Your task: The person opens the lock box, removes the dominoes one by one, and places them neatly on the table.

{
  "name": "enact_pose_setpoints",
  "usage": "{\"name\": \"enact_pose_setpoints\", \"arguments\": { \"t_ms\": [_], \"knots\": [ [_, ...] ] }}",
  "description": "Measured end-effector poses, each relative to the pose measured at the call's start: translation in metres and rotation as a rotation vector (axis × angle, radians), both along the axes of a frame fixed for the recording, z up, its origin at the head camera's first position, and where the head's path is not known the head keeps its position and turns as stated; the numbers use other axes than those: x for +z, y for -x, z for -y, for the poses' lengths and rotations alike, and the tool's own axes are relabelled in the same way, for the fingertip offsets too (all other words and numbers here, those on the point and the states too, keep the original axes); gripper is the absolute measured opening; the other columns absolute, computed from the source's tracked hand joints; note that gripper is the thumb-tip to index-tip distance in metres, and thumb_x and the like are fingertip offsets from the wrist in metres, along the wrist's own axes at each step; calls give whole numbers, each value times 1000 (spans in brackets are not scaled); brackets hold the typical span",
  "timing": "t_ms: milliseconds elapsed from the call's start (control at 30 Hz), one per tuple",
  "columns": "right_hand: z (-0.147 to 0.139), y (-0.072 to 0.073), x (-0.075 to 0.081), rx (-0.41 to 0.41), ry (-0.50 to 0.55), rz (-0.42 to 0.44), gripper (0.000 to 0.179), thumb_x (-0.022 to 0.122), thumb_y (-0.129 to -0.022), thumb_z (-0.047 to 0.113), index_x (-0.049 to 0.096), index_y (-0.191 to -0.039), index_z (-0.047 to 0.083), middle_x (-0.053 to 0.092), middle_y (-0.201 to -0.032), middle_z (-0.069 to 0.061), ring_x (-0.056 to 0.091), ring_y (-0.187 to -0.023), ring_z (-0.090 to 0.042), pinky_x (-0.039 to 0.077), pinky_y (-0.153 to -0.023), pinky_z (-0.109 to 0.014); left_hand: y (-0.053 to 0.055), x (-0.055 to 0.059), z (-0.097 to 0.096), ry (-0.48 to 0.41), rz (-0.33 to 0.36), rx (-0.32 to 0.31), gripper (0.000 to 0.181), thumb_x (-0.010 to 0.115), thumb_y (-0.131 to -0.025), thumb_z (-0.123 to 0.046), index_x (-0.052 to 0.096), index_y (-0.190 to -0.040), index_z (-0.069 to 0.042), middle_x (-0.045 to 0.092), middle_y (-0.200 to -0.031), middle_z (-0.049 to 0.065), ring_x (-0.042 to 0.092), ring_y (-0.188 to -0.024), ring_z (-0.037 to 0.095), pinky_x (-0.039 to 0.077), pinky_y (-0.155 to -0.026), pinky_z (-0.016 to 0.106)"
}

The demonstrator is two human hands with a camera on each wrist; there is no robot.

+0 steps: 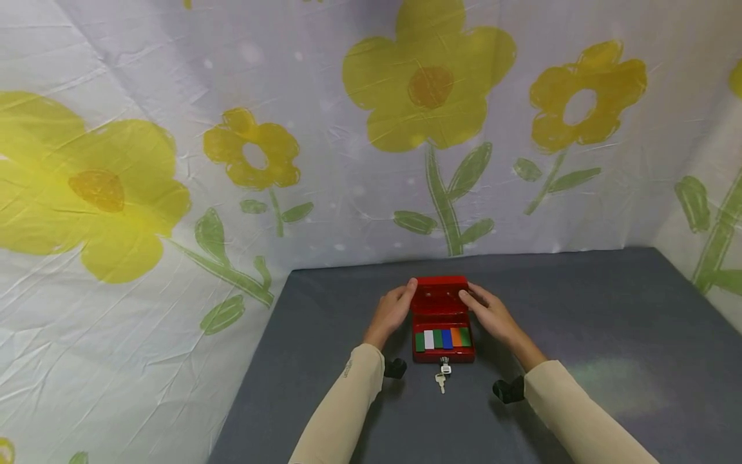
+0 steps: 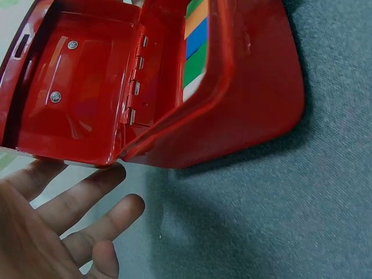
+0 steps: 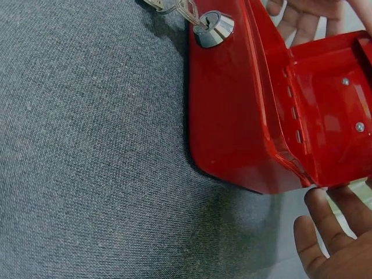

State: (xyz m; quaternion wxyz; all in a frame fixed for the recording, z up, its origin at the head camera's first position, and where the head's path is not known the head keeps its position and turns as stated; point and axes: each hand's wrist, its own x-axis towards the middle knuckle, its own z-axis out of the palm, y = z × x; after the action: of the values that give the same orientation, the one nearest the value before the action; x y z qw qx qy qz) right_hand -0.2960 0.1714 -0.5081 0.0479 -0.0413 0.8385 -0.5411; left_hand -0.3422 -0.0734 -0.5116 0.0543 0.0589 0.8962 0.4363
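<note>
A small red metal cash box (image 1: pixel 443 357) stands on the dark table with its hinged lid (image 1: pixel 437 299) raised. Inside lie several flat coloured pieces (image 1: pixel 446 339) in green, white, blue and orange, side by side. My left hand (image 1: pixel 393 310) holds the lid's left edge, thumb at the rim; its other fingers (image 2: pixel 87 200) spread along the lid's outer side. On the right edge, my right hand (image 1: pixel 493 316) grips the lid with its thumb over the inner face and fingers (image 3: pixel 328 224) along the outside. A key (image 1: pixel 440 381) hangs from the lock (image 3: pixel 214 29) on the box's front.
The dark grey table (image 1: pixel 580 309) extends around the box on both sides. Behind it hangs a white cloth (image 1: pixel 336 193) printed with yellow flowers. Black straps (image 1: pixel 509 390) with small mounts sit at both wrists, by the beige sleeves (image 1: pixel 342 406).
</note>
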Motion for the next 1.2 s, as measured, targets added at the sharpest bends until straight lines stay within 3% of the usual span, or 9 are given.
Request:
{"name": "enact_pose_setpoints", "arguments": {
  "t_ms": [233, 467, 800, 1000, 1200],
  "knots": [
    [0, -3, -1, 4, -1, -18, 75, 42, -106, 55, 25, -162, 8, 33, -163, -24, 34, -149, -45, 29, -117, -65, -10, -6, 11, -13, -40, -51, 76, 33, -98, -75, 56, -144, -19, 63, -141, 6, 59, -129, 28, 43, -110, 53],
    [-2, -5, -3, -1, -2, -13, 75, 43, -106, 55, 24, -163, 10, 33, -163, -24, 33, -149, -45, 28, -117, -65, -28, -19, 26, 25, -77, -199, 74, 45, -100, -66, 37, -157, -19, 60, -145, 11, 61, -130, 29, 45, -109, 54],
    [3, -9, -13, -35, 2, -7, 73, 46, -106, 53, 26, -162, 11, 37, -162, -23, 42, -145, -43, 36, -115, -59, -56, -38, 50, 235, -197, -311, 78, 63, -92, -62, 42, -153, -19, 47, -157, 4, 34, -149, 31, 28, -116, 61],
    [2, -10, -15, -71, 5, -21, 71, 48, -105, 52, 30, -161, 11, 41, -160, -23, 45, -143, -43, 37, -114, -59, -55, -44, 44, 289, -180, -357, 88, 64, -86, -71, 31, -159, -35, 39, -164, -4, 28, -154, 30, 24, -115, 65],
    [-5, -13, -16, -68, 5, -38, 70, 49, -106, 50, 30, -161, 12, 41, -160, -23, 44, -144, -42, 37, -114, -59, -47, -43, 36, 300, -145, -349, 96, 66, -83, -73, 24, -162, -37, 38, -165, -2, 30, -152, 29, 31, -108, 55]
  ]
}}
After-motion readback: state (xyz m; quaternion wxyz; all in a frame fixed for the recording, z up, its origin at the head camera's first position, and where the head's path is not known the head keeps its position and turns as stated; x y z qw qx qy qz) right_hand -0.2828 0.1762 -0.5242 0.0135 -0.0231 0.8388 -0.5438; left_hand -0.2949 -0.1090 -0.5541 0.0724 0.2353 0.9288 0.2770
